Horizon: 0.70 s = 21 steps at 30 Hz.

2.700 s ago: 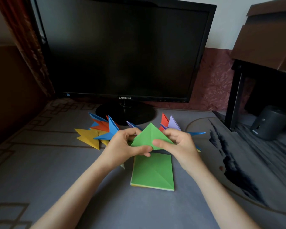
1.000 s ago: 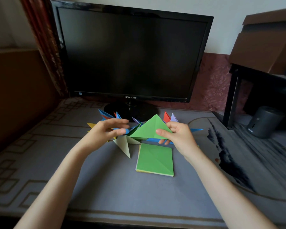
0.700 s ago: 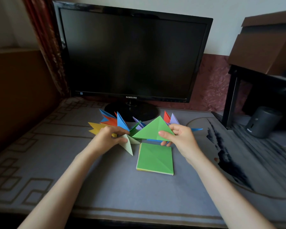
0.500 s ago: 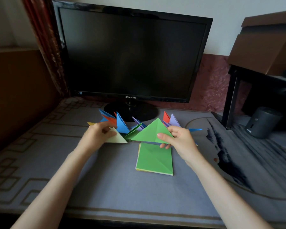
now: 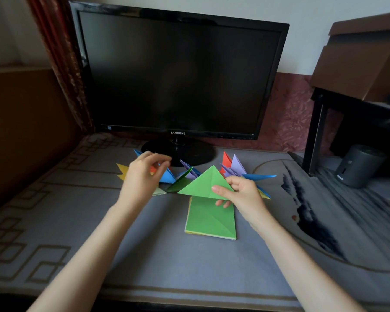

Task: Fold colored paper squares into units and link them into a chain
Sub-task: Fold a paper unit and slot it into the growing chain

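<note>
Nearest lay the stack of green squares [image 5: 209, 221]. Just beyond it, the right hand [image 5: 243, 194] pinched the folded green unit [image 5: 200, 185] above the stack. The left hand [image 5: 142, 176] had released the pale unit [image 5: 159, 191] and lifted, fingers loosely apart and empty, over the chain [image 5: 236, 165], so linking looked likely next

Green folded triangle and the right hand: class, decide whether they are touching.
Touching. The head view shows the right hand pinching the green folded triangle: its thumb lies on top near the right corner, fingers underneath.
</note>
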{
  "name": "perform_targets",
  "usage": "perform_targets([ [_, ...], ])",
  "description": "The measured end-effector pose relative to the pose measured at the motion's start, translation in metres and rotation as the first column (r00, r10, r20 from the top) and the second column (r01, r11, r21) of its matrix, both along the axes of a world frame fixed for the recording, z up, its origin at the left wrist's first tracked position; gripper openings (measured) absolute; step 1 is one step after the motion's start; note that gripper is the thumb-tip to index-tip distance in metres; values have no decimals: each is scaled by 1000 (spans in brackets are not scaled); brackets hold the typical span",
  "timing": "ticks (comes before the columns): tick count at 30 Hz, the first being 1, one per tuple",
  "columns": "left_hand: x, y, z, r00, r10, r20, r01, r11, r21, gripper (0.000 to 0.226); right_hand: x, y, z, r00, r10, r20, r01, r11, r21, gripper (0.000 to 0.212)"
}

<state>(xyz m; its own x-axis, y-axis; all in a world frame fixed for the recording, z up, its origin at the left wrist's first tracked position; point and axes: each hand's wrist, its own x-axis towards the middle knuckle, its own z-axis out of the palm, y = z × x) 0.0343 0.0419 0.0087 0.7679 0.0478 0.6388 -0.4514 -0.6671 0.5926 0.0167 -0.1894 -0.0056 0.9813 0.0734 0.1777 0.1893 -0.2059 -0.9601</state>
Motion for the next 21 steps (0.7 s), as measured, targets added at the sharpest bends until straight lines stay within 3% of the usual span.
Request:
perform_targets([
  [5,-12,-42,6,978,-207,12,206,967,-148,17,-3,0,2,999,-26,25,23,995,99,2],
  [8,-14,-57,-6,975,-218,-32,199,934,-295,31,-4,0,3,999,-44,-1,43,978,204,4],
  [10,-15,-66,-12,965,-233,-117,144,851,-506,40,-5,1,2,998,-43,-40,53,958,283,5],
  [13,-16,-76,-13,876,-411,-254,76,636,-768,36,-6,6,2,996,-30,-87,58,939,339,9],
  [16,-16,-79,-19,812,-507,-290,70,578,-813,23,-7,15,-1,996,-37,-85,63,942,329,8],
  [21,-19,-75,-25,799,-525,-294,80,578,-812,19,-7,21,-10,988,-121,-99,140,967,213,15],
])
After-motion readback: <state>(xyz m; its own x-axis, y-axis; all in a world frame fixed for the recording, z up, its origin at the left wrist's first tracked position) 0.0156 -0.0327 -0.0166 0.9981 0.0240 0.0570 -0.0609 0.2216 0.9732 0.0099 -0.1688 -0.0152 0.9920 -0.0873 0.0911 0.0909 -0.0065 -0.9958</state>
